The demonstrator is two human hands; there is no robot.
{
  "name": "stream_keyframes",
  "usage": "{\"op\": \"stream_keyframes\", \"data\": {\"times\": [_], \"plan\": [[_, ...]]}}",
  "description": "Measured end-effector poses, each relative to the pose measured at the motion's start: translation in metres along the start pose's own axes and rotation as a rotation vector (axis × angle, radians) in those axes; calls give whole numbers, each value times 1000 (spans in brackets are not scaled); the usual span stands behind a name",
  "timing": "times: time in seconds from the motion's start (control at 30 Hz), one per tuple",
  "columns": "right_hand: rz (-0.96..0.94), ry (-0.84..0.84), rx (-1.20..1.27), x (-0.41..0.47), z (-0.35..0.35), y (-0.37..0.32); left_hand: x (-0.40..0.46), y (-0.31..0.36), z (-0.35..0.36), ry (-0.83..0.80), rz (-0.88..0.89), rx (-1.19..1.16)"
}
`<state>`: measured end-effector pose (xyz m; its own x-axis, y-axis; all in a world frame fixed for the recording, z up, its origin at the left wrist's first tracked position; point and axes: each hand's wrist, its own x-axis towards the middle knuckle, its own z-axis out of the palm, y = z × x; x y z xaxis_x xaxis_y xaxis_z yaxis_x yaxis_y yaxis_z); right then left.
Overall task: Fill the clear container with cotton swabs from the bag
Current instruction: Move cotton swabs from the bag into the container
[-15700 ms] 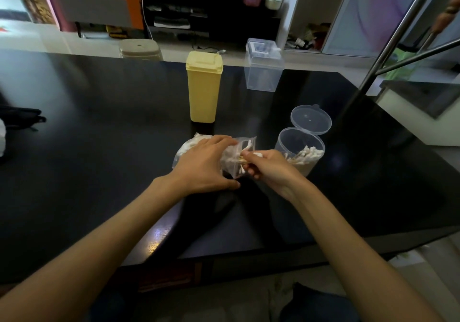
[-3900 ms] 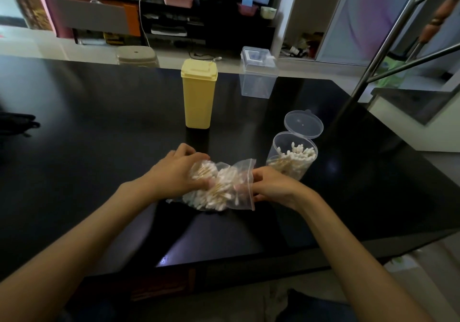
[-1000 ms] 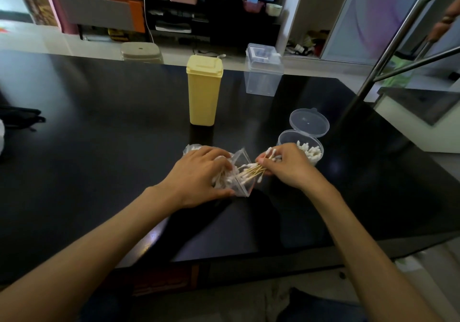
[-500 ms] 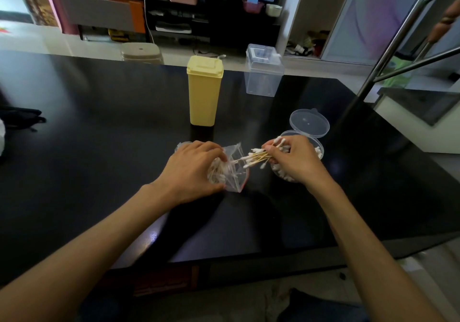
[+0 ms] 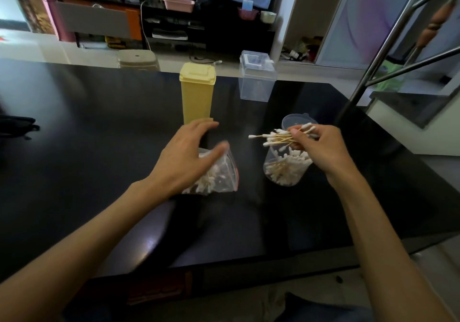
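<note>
A clear round container (image 5: 286, 169), partly filled with cotton swabs, stands on the black table (image 5: 99, 147) right of centre, its hinged lid (image 5: 293, 120) open behind it. My right hand (image 5: 321, 147) pinches a bundle of cotton swabs (image 5: 276, 137) just above the container's mouth. The clear zip bag (image 5: 219, 174) with a red strip lies to the container's left, still holding swabs. My left hand (image 5: 184, 157) hovers over the bag with fingers spread and relaxed, holding nothing.
A tall yellow lidded box (image 5: 196, 92) stands just behind the bag. A clear square box (image 5: 257, 77) sits at the table's far edge. A metal railing (image 5: 388, 38) rises at the right. A dark object (image 5: 15, 127) lies at the far left.
My right hand has drawn the bundle of swabs out of the bag and carried it over the container. My left hand has let go of the bag and lifted off it.
</note>
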<state>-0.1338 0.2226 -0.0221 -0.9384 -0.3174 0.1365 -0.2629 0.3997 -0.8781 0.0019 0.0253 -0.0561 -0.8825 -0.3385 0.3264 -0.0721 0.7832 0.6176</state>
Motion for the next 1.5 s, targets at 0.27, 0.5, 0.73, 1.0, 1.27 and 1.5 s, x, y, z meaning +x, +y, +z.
{"op": "stream_keyframes", "data": {"times": [0.27,0.5,0.73,1.0,1.27,1.5], "plan": [[76,19,81,10,-26,11,81,86,52,-123,-567,-1024],[75,13,122,14,-32,14,102,121,92,-284,-664,-981],[182,21,172,15,-31,17,96,131,105,-299,-468,-856],[339,65,450,19,-15,16,88,116,112,-114,-43,-29],[245,103,563,16,-13,10,84,116,100,-40,113,62],[208,224,282,17,-4,17,75,117,102,33,162,8]]}}
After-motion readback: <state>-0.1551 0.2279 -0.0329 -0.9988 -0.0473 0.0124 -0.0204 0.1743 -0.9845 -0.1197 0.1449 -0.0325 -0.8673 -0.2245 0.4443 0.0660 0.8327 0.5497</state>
